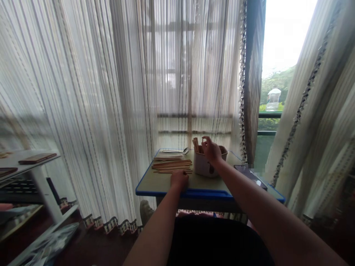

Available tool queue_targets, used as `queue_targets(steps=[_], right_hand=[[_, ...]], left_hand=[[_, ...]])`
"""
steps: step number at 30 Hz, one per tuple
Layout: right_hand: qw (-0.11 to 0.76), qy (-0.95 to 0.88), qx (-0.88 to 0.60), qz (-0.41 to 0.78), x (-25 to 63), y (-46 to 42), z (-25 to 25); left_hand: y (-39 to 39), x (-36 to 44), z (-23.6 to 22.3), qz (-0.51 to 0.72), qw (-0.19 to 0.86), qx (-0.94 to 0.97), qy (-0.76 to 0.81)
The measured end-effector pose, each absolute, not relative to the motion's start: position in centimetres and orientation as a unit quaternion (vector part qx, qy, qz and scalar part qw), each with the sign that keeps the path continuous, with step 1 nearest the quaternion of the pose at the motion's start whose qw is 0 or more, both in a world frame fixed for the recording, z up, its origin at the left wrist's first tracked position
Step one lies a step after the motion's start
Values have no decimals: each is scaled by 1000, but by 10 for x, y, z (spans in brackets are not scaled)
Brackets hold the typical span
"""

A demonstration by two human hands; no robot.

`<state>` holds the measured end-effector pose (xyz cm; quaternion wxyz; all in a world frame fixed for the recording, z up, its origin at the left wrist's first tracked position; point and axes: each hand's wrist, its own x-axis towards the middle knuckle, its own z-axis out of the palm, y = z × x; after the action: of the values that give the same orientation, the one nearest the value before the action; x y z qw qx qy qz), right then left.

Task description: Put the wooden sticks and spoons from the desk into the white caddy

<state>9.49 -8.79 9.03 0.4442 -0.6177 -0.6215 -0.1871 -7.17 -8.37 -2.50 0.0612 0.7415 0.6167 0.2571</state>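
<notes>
A pale pink container (200, 165) stands on the small table, with several wooden chopsticks (195, 144) upright at its left side. My right hand (212, 150) is over the container's opening, beside these chopsticks. Its fingers are bent but apart, and I see nothing between them. More wooden chopsticks (170, 165) lie in a loose row to the left of the container. My left hand (179, 180) rests on the table just in front of that row, fingers curled in. Whatever it may hold is hidden.
Behind the loose chopsticks lie metal utensils, among them a slotted spoon (185, 151). The blue-edged table (199, 184) carries a dark flat phone-like device (249, 176) on its right. Striped curtains (116, 111) hang close behind. Another white table (41, 162) stands at left.
</notes>
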Motion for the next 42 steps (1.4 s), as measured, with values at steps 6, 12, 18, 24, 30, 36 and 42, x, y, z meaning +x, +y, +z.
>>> queue_targets(steps=[6, 12, 18, 24, 30, 36, 42], right_hand=[[362, -650, -649, -161, 87, -77, 86], [381, -635, -649, -176, 88, -75, 80], [462, -692, -502, -237, 84, -103, 39], [391, -756, -525, -18, 73, -112, -32], [355, -726, -589, 13, 71, -102, -38], [280, -721, -633, -40, 72, -103, -40], [304, -722, -620, -41, 79, -97, -44]], left_hand=[[-78, -72, -31, 261, 40, 749, 608], [-76, -72, -34, 261, 42, 749, 608], [-82, -70, -30, 252, 0, 750, 612], [-86, -68, -30, 218, -34, 754, 619], [-84, -69, -33, 206, -58, 761, 613], [-82, -67, -34, 203, -50, 774, 598], [-81, -63, -36, 236, -49, 778, 580]])
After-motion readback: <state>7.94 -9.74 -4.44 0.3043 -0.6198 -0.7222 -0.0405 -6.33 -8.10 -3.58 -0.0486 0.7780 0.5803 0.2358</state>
